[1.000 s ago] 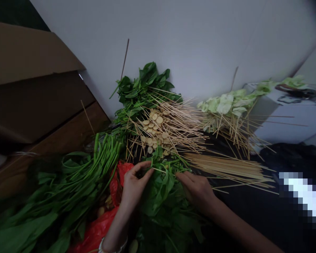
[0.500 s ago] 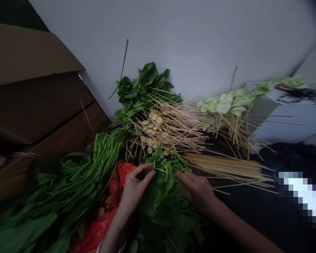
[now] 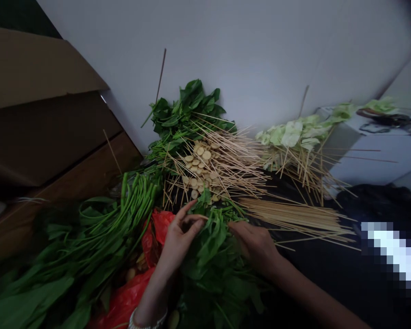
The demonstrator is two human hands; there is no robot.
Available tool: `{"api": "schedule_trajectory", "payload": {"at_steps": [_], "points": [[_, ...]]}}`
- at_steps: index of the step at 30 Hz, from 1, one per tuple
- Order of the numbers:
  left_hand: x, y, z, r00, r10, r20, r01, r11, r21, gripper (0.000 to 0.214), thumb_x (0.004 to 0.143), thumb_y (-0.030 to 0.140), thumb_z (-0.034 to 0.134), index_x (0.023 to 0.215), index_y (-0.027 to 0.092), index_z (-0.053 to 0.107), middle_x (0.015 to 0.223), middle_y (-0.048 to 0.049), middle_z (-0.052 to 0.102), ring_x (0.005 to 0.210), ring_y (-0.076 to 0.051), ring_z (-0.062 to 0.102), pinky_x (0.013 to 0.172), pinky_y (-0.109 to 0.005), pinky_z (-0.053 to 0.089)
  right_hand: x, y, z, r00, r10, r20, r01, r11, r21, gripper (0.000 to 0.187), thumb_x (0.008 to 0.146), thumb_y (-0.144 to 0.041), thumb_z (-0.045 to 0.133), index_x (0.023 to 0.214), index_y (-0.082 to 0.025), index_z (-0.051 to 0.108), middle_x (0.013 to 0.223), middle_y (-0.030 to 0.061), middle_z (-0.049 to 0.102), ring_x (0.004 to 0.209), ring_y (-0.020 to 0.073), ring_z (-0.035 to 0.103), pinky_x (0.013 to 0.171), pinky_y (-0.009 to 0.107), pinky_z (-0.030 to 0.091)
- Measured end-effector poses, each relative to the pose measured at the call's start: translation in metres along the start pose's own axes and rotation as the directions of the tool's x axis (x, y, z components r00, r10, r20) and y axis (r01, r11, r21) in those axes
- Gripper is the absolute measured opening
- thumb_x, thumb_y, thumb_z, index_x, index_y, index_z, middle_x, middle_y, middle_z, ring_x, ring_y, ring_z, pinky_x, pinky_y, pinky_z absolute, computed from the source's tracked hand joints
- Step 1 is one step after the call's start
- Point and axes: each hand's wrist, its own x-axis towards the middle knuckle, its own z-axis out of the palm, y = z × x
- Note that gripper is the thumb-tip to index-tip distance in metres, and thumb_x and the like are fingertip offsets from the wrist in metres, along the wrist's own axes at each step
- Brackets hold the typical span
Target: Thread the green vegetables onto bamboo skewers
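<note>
L hand (image 3: 178, 237) pinches leafy greens (image 3: 212, 256), index raised (curled before); R hand (image 3: 256, 244) on them, grip unclear

no text, label, brand, number or sign can be read anywhere; the cardboard box (image 3: 37, 68) at the upper left of the frame shows bare, unprinted faces.

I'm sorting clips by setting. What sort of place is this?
Likely a makeshift skewer-prep corner: loose bamboo sticks, skewered slices piled against the wall, leafy greens in the left hand.
</note>
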Motion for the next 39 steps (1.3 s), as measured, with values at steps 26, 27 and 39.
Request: {"api": "schedule_trajectory", "payload": {"at_steps": [26,27,39], "points": [[0.001,-0.039,0.028,0.868,0.202,0.454,-0.487,0.533,0.692,0.027,0.084,0.016,0.063,0.107,0.027,0.072,0.101,-0.0068,0.07,0.103,-0.027,0.056,0.087,-0.041,0.04,0.017,0.027,-0.032,0.854,0.447,-0.267,-0.406,0.892,0.197,0.018,0.095,-0.026,0.042,0.092,-0.02,0.059,0.067,-0.0018,0.059,0.058,0.0134,0.056,0.057,0.024,0.042],[0.0,-0.039,0.028,0.869,0.208,0.449,-0.484,0.544,0.685,0.027,0.084,0.016,0.063,0.106,0.028,0.072,0.101,-0.0068,0.07,0.103,-0.027,0.055,0.087,-0.041,0.04,0.017,0.027,-0.032,0.857,0.442,-0.264,-0.4,0.895,0.198,0.017,0.095,-0.026,0.042,0.093,-0.02,0.059,0.067,-0.0017,0.059,0.058,0.0134,0.056,0.056,0.024,0.042],[0.008,-0.021,0.0,0.991,-0.084,-0.101,0.063,0.979,-0.196,0.042,0.076,0.04,0.072,0.112,0.017,0.068,0.093,-0.0077,0.075,0.091,-0.021,0.068,0.085,-0.032,0.051,0.012,0.014,-0.024,0.956,0.269,-0.115,-0.24,0.946,0.22,0.019,0.095,-0.022,0.042,0.097,-0.022,0.06,0.075,0.0017,0.066,0.065,0.0154,0.063,0.06,0.025,0.048]]}}
